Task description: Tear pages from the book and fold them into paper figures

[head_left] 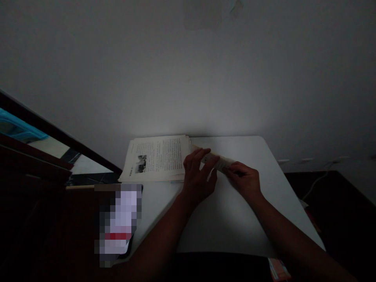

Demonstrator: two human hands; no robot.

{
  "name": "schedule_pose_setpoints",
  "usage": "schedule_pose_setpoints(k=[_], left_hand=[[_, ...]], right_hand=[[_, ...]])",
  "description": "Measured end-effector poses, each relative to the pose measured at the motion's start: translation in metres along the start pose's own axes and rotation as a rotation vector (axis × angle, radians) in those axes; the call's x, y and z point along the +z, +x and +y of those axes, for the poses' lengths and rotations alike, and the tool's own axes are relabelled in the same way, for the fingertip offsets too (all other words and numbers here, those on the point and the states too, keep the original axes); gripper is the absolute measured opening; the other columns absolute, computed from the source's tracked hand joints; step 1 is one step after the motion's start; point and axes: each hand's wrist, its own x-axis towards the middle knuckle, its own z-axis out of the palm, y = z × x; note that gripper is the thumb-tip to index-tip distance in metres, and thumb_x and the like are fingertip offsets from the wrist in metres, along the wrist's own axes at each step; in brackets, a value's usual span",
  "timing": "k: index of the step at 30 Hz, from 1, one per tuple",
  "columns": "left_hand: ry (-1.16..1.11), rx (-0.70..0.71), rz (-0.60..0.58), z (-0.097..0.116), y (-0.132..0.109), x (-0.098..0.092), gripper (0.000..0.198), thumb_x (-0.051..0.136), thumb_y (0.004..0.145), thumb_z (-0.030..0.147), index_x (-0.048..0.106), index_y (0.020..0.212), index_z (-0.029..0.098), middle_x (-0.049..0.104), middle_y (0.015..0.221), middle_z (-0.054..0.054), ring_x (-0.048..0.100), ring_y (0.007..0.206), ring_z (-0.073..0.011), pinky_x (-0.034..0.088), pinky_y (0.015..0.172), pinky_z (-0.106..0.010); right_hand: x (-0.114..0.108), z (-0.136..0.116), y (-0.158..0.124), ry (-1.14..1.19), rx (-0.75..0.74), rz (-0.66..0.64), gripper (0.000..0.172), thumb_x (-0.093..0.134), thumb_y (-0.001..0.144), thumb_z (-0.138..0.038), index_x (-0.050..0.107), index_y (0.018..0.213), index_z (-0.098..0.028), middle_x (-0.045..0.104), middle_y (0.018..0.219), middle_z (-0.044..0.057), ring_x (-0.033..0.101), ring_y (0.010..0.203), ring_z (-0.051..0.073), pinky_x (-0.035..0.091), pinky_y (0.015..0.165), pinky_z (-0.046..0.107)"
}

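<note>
- Folded paper (225,161): narrow, off-white, some dark print, over the middle of the white table (235,227); I see it slanting from 10 to 4 o'clock, mostly behind fingers.
- Right hand (246,179): fingers curled, pinching the paper's 4 o'clock end.
- Left hand (199,176): half open, fingers bent and spread, fingertips on the paper; can't tell if it's gripping.
- From the paper, printed pages (166,156) at 9 o'clock: stacked, dark photo on top sheet; left hand blocks my view of their near-right corner.
- Pixelated device (122,219), 8 o'clock, at table edge.
- Wall (188,78), 12 o'clock.
- Pale cable (315,182), past table edge, 3 to 4 o'clock.
- Colored packet (278,269), 5 o'clock.
</note>
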Motion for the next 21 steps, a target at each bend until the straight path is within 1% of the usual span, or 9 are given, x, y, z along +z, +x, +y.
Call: schedule_pose_setpoints(k=[3,6,8,12,15,18,21], left_hand=[[-0.008,0.017,-0.032,0.0,0.001,0.001,0.034,0.061,0.077,0.017,0.057,0.11,0.024,0.05,0.126,-0.01,0.042,0.122,-0.028,0.032,0.1,-0.047],[-0.033,0.026,-0.022,-0.002,0.001,0.001,0.028,0.062,0.078,0.018,0.059,0.105,0.024,0.052,0.123,-0.009,0.044,0.12,-0.0266,0.035,0.099,-0.046],[-0.06,0.037,-0.003,-0.004,0.001,0.0,0.025,0.062,0.078,0.017,0.059,0.102,0.024,0.055,0.12,-0.009,0.046,0.118,-0.0252,0.037,0.097,-0.045],[-0.115,0.019,0.048,-0.008,0.002,-0.002,0.017,0.062,0.079,0.016,0.06,0.094,0.022,0.059,0.113,-0.008,0.051,0.112,-0.0229,0.041,0.094,-0.042],[-0.146,-0.005,0.053,-0.013,0.001,-0.003,0.011,0.061,0.08,0.018,0.06,0.09,0.022,0.063,0.105,-0.007,0.055,0.105,-0.0208,0.043,0.09,-0.039],[-0.183,-0.013,0.031,-0.015,0.0,-0.002,0.007,0.059,0.081,0.018,0.06,0.088,0.021,0.066,0.093,-0.005,0.06,0.093,-0.0181,0.044,0.086,-0.037],[-0.222,-0.018,0.026,-0.015,0.001,-0.001,0.004,0.058,0.082,0.018,0.059,0.085,0.02,0.067,0.087,-0.004,0.061,0.085,-0.017,0.045,0.083,-0.036]], right_hand=[[0.0,-0.001,0.0,-0.025,-0.037,-0.044,0.014,0.07,0.072,-0.03,0.065,0.063,-0.021,0.061,0.069,0.001,0.056,0.062,0.014,0.047,0.057,0.027],[0.0,0.0,0.001,0.003,-0.02,-0.065,0.012,0.071,0.071,-0.032,0.067,0.064,-0.022,0.062,0.069,0.001,0.057,0.062,0.014,0.046,0.056,0.027],[-0.001,0.001,0.002,0.054,0.035,-0.105,0.011,0.073,0.068,-0.032,0.069,0.066,-0.022,0.063,0.069,0.001,0.057,0.061,0.014,0.047,0.056,0.027],[-0.007,0.002,0.006,0.191,0.172,-0.26,0.013,0.073,0.068,-0.032,0.069,0.063,-0.021,0.063,0.068,0.001,0.058,0.062,0.014,0.047,0.057,0.027],[-0.01,0.0,0.008,0.271,0.226,-0.341,0.014,0.073,0.069,-0.032,0.068,0.061,-0.02,0.064,0.073,0.002,0.059,0.065,0.014,0.048,0.059,0.028],[-0.01,-0.001,0.007,0.322,0.287,-0.388,0.015,0.073,0.067,-0.034,0.07,0.07,-0.02,0.063,0.069,0.002,0.056,0.058,0.013,0.047,0.054,0.028],[-0.008,-0.003,0.005,0.366,0.317,-0.406,0.024,0.074,0.066,-0.037,0.07,0.08,-0.018,0.061,0.061,0.001,0.054,0.052,0.013,0.046,0.05,0.029]])
